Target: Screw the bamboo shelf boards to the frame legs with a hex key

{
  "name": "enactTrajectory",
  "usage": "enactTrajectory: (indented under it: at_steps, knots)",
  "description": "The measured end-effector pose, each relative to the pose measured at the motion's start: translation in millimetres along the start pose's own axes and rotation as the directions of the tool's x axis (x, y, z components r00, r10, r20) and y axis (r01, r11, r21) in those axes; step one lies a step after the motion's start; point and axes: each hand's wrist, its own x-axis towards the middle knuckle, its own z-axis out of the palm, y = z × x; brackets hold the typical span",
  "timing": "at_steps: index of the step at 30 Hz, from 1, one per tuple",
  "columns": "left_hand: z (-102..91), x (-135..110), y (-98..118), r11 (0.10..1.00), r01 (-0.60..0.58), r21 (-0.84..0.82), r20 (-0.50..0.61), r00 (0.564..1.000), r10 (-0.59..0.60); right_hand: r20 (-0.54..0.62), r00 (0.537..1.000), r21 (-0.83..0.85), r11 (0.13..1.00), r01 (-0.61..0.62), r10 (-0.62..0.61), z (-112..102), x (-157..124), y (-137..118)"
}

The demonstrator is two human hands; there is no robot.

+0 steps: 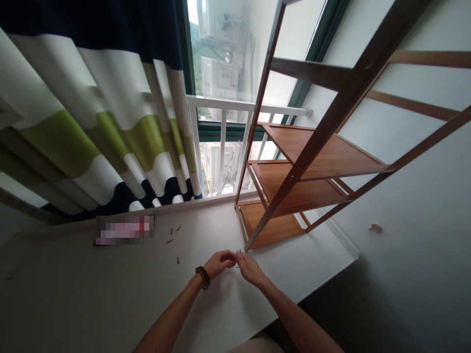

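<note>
My left hand (220, 263) and my right hand (249, 267) meet over the white table (110, 294), just in front of the wooden shelf unit's (294, 166) near foot. Both have their fingers pinched together around a tiny thin item between them, too small to name. A dark bead bracelet (203, 277) circles my left wrist. The shelf unit stands on the table's back right part, with three brown boards and slanted side rails.
Several small wooden pegs or screws (172, 235) lie scattered on the table behind my hands. A blurred flat object (124, 229) lies at the back left. A striped curtain (91, 122) hangs left; a window with a white railing (224, 147) is behind.
</note>
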Motion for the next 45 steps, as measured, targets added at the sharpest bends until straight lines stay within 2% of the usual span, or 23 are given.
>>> enactTrajectory:
  at_steps: [6, 12, 15, 19, 22, 24, 27, 29, 32, 34, 36, 38, 42, 45]
  knots:
    - [-11.3, -22, 1, 0.997, -0.015, 0.080, -0.105, 0.994, 0.024, 0.134, 0.983, 0.310, 0.937, -0.162, 0.126, 30, 26, -8]
    - [-17.4, -20, -2, 0.952, 0.010, 0.307, -0.213, 0.975, 0.058, 0.255, 0.952, 0.467, 0.841, -0.273, 0.168, 32, 29, -7]
    - [-18.8, -11, -2, 0.904, 0.042, 0.426, -0.206, 0.977, 0.051, 0.245, 0.946, 0.496, 0.812, -0.309, 0.211, 33, 37, -4]
    - [-16.0, 1, -4, 0.818, 0.121, 0.562, -0.217, 0.976, 0.005, 0.165, 0.946, 0.514, 0.794, -0.324, 0.279, 40, 49, -3]
    - [-14.7, 10, -5, 0.771, 0.186, 0.609, -0.253, 0.967, -0.033, 0.158, 0.947, 0.533, 0.783, -0.320, 0.280, 43, 50, -8]
    - [-17.6, 15, -6, 0.772, 0.201, 0.603, -0.265, 0.963, -0.043, 0.188, 0.945, 0.548, 0.770, -0.327, 0.268, 38, 45, -12]
    - [-28.7, 20, -9, 0.822, 0.194, 0.535, -0.304, 0.952, -0.027, 0.231, 0.932, 0.567, 0.740, -0.361, 0.278, 19, 26, -15]
    - [-37.8, 24, -11, 0.866, 0.203, 0.456, -0.365, 0.931, -0.026, 0.304, 0.910, 0.566, 0.715, -0.409, 0.280, 0, 11, -10]
    - [-47.6, 32, -14, 0.926, 0.233, 0.298, -0.465, 0.882, -0.072, 0.431, 0.873, 0.508, 0.738, -0.445, 0.229, -30, -5, 7]
    - [-49.4, 39, -14, 0.957, 0.234, 0.171, -0.503, 0.856, -0.119, 0.432, 0.868, 0.476, 0.755, -0.450, 0.245, -48, -7, 18]
    - [-48.3, 47, -14, 0.976, 0.214, 0.032, -0.517, 0.840, -0.167, 0.332, 0.903, 0.395, 0.829, -0.395, 0.273, -64, 1, 26]
    - [-46.5, 58, -13, 0.977, 0.182, -0.108, -0.520, 0.828, -0.212, 0.204, 0.947, 0.287, 0.910, -0.299, 0.247, -80, 18, 28]
    - [-48.7, 86, -6, 0.939, 0.110, -0.327, -0.521, 0.808, -0.276, 0.009, 0.988, 0.175, 0.973, -0.152, 0.153, -104, 71, 17]
    - [-55.2, 106, 1, 0.904, 0.044, -0.426, -0.526, 0.800, -0.288, -0.109, 0.994, 0.042, 0.999, -0.024, 0.028, -106, 114, 4]
